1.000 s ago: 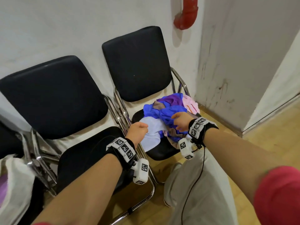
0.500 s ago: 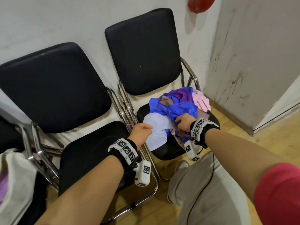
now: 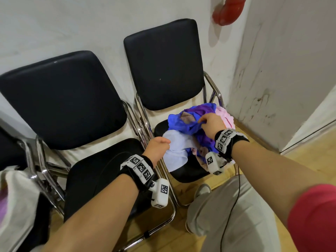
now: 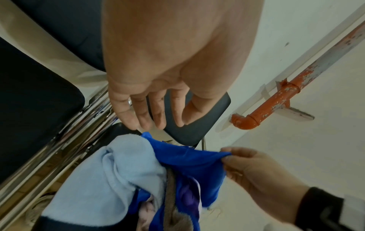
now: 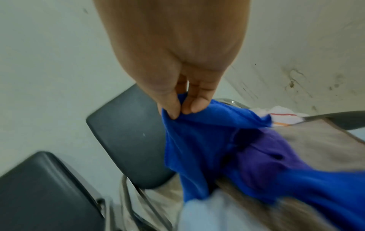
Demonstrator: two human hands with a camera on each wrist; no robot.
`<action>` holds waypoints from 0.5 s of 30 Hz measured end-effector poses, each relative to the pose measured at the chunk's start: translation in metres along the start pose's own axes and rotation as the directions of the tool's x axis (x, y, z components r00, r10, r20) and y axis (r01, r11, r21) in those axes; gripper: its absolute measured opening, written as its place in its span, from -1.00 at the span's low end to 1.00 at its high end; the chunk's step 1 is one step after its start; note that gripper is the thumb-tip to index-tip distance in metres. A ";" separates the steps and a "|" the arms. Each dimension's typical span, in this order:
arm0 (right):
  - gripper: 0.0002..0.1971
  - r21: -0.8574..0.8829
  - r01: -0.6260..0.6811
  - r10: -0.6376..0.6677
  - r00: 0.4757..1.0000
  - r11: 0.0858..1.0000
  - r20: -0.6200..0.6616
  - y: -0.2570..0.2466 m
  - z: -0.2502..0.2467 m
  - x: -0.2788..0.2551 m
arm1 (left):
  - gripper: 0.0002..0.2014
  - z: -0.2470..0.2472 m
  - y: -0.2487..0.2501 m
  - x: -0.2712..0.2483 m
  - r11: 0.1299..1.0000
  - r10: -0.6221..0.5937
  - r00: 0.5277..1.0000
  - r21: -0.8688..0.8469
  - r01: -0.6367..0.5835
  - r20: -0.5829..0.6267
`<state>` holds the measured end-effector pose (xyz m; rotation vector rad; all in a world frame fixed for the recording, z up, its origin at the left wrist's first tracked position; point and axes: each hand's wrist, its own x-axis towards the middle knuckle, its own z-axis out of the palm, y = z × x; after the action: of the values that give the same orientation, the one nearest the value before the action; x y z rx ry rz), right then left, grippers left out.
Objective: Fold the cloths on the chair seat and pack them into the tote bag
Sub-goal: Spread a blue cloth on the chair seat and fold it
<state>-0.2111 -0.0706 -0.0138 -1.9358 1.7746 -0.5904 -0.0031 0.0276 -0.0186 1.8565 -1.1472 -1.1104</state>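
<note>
A heap of cloths lies on the seat of the right-hand black chair (image 3: 189, 171): a blue cloth (image 3: 183, 122), a light-blue cloth (image 3: 174, 151), and purple, pink and brown ones. My right hand (image 3: 201, 121) pinches an edge of the blue cloth (image 5: 197, 140) between thumb and fingers (image 5: 195, 107) and holds it raised above the heap. My left hand (image 3: 167, 142) hovers at the heap's left edge; its fingers (image 4: 138, 115) are straight, just above the light-blue cloth (image 4: 110, 171), holding nothing. The white tote bag (image 3: 16, 197) sits at the lower left, something purple inside.
Between the bag and the heap stands a second black chair with a bare seat (image 3: 101, 170). Chrome armrests (image 3: 143, 124) separate the two chairs. A red pipe (image 3: 229, 11) runs on the wall. My knee in grey trousers (image 3: 227, 206) is close to the right chair.
My right hand has moved from the front of the heap toward its back, drawing the blue cloth's edge up. The left hand has stayed beside the light-blue cloth.
</note>
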 end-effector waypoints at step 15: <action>-0.81 0.553 0.378 -0.309 0.926 0.742 -0.218 -0.120 -0.060 -0.005 | -0.59 -0.048 0.052 -0.002 0.959 0.240 0.955 -0.113 -0.261 -0.175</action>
<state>-0.1497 -0.0589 0.1048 -1.7910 1.0790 -1.2380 0.0221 0.0154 0.0460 1.6119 -1.1479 -0.8573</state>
